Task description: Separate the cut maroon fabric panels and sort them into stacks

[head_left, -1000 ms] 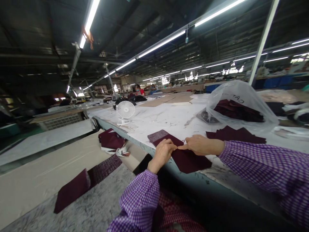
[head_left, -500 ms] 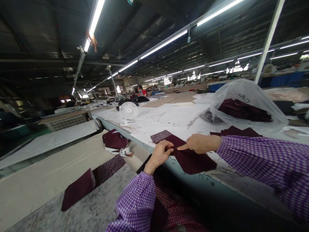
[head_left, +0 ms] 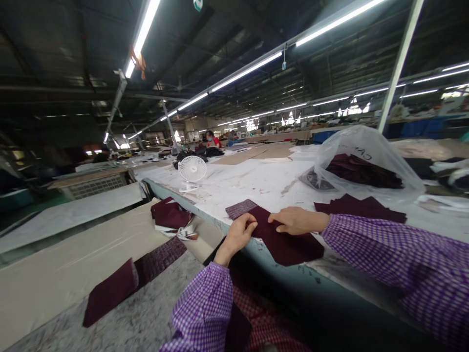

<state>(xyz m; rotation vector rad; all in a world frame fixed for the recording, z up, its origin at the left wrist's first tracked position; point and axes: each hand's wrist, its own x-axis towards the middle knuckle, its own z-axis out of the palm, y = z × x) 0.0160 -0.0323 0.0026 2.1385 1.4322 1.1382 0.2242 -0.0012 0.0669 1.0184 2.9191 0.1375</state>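
Observation:
A dark maroon fabric piece (head_left: 289, 247) lies along the near edge of the white-topped table, its front part over the edge. A speckled grey-purple strip (head_left: 241, 209) shows at its far left end. My left hand (head_left: 240, 234) pinches the fabric's left edge between thumb and fingertips. On top of the same piece rests my right hand (head_left: 296, 221), thumb and index finger apart and holding nothing. Further right, behind my right wrist, lies a stack of maroon pieces (head_left: 362, 208).
A clear plastic bag (head_left: 370, 151) of maroon pieces stands at the right, a white fan (head_left: 192, 169) at the left of the table (head_left: 264, 176). On the lower left surface lie a maroon piece with a speckled band (head_left: 113, 293) and a maroon bundle (head_left: 170, 213). A co-worker (head_left: 213, 141) is far back.
My right index finger has drawn back from beside the left fingertips and bent, with the thumb now showing below it. The fold under my fingers looks flatter. The view has shifted slightly.

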